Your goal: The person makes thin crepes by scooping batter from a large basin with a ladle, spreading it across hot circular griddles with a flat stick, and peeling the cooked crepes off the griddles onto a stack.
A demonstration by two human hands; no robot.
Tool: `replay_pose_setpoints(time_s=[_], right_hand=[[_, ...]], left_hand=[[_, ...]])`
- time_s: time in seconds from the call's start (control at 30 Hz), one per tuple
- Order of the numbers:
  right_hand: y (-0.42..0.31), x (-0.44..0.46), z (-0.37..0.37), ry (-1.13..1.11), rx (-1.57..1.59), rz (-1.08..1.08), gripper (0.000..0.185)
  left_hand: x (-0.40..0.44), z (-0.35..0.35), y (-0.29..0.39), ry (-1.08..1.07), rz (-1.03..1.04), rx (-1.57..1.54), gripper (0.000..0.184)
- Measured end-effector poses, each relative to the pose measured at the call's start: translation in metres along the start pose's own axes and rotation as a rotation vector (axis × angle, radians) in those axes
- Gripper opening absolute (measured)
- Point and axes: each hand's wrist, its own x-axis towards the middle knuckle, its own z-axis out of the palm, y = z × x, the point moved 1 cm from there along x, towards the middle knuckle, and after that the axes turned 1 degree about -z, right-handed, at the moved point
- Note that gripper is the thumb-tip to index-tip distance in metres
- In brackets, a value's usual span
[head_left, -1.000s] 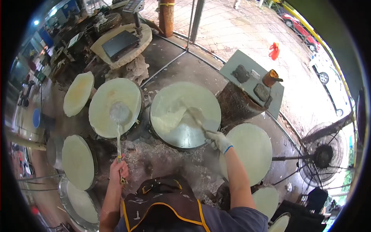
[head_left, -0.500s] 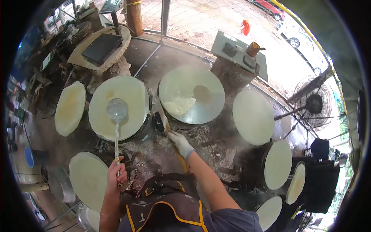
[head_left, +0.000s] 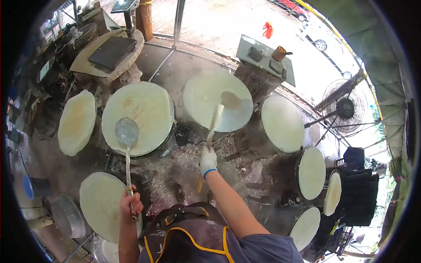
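My left hand (head_left: 131, 204) is wrapped round the handle of a metal ladle (head_left: 127, 131). The ladle's round bowl rests on or just over a large pale pancake (head_left: 153, 107) on a round griddle. My right hand (head_left: 208, 160), in a white glove with a blue cuff, grips a long wooden scraper (head_left: 212, 133). Its batter-coated end lies over the near edge of a second round griddle (head_left: 231, 125). Pale batter (head_left: 199, 94) covers most of that griddle, with a patch of metal showing at the right. Whether the scraper touches the surface I cannot tell.
More griddles with pale pancakes stand around me, one at right (head_left: 283, 122), one at lower left (head_left: 103, 204). A browned pancake (head_left: 79, 122) sits at far left. A fan (head_left: 345, 108) stands at right, a scale (head_left: 112, 53) on a stump at upper left. Ash (head_left: 184, 168) covers the ground.
The scraper has swung right from the gap between the two griddles to over the second griddle. The folded lump of batter there is gone from view. The ladle has shifted slightly left.
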Motion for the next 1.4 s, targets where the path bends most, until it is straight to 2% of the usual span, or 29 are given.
replay_pose_setpoints(time_s=[0.03,0.07,0.17,0.27,0.4,0.5,0.57,0.63,0.67,0.7,0.77,0.8,0.9,0.93,1.03,1.07,1.17,1.27,1.37,1.4], right_hand=[[-0.012,-0.010,-0.006,0.055,0.080,0.088,0.038],[0.020,0.018,0.000,0.111,0.103,0.075,0.040],[0.027,0.008,0.003,0.044,0.046,-0.166,0.034],[0.020,0.004,-0.044,-0.166,-0.217,-0.103,0.032],[0.006,0.048,-0.084,-0.067,0.041,-0.069,0.032],[-0.004,0.034,-0.100,-0.291,-0.199,-0.128,0.033],[0.075,0.078,-0.114,-0.370,-0.547,-0.627,0.033],[0.024,0.025,-0.147,-0.373,-0.396,-0.030,0.033],[0.055,0.059,-0.159,-0.310,-0.268,-0.066,0.035],[0.049,0.074,-0.177,-0.335,-0.235,-0.086,0.036],[0.020,0.108,-0.210,-0.379,-0.160,-0.119,0.037],[-0.025,0.093,-0.224,-0.313,-0.333,-0.210,0.036],[0.007,0.111,-0.242,-0.653,-0.285,-0.232,0.035],[0.037,0.123,-0.247,-0.688,-0.439,-0.279,0.037],[0.016,0.139,-0.278,-0.550,-0.336,-0.211,0.033],[0.020,0.167,-0.283,-0.542,-0.397,-0.212,0.031],[-0.047,0.166,-0.302,-0.408,-0.565,-0.328,0.037],[-0.025,0.174,-0.310,-0.617,-0.684,-0.445,0.040],[-0.037,0.203,-0.307,-0.335,-0.723,-0.563,0.038],[-0.058,0.212,-0.300,-0.397,-0.727,-0.373,0.039]], left_hand=[[0.000,-0.001,-0.002,-0.015,-0.001,0.000,0.025],[0.000,-0.001,-0.004,-0.029,-0.003,0.003,0.024],[-0.001,0.009,-0.012,-0.005,-0.010,-0.029,0.020],[0.000,0.019,-0.020,-0.017,-0.009,-0.030,0.018],[0.000,0.032,-0.033,-0.023,-0.002,-0.015,0.019],[0.004,0.046,-0.049,-0.051,0.002,-0.025,0.019],[0.008,0.057,-0.066,-0.080,-0.001,-0.083,0.019],[0.013,0.072,-0.082,-0.125,-0.010,-0.106,0.019],[0.016,0.082,-0.091,-0.145,-0.009,-0.118,0.019],[0.018,0.093,-0.101,-0.134,0.001,-0.121,0.019],[0.022,0.119,-0.120,-0.113,0.011,-0.120,0.019],[0.027,0.134,-0.130,-0.095,0.025,-0.110,0.019],[0.040,0.179,-0.158,-0.037,0.059,-0.088,0.020],[0.044,0.192,-0.166,-0.015,0.066,-0.088,0.021],[0.053,0.219,-0.183,0.001,0.072,-0.091,0.021],[0.052,0.224,-0.189,0.005,0.065,-0.089,0.021],[0.056,0.234,-0.203,0.021,0.069,-0.080,0.020],[0.059,0.241,-0.214,0.101,0.080,-0.083,0.025],[0.063,0.248,-0.218,0.103,0.069,-0.051,0.032],[0.064,0.253,-0.218,0.164,0.059,-0.063,0.036]])
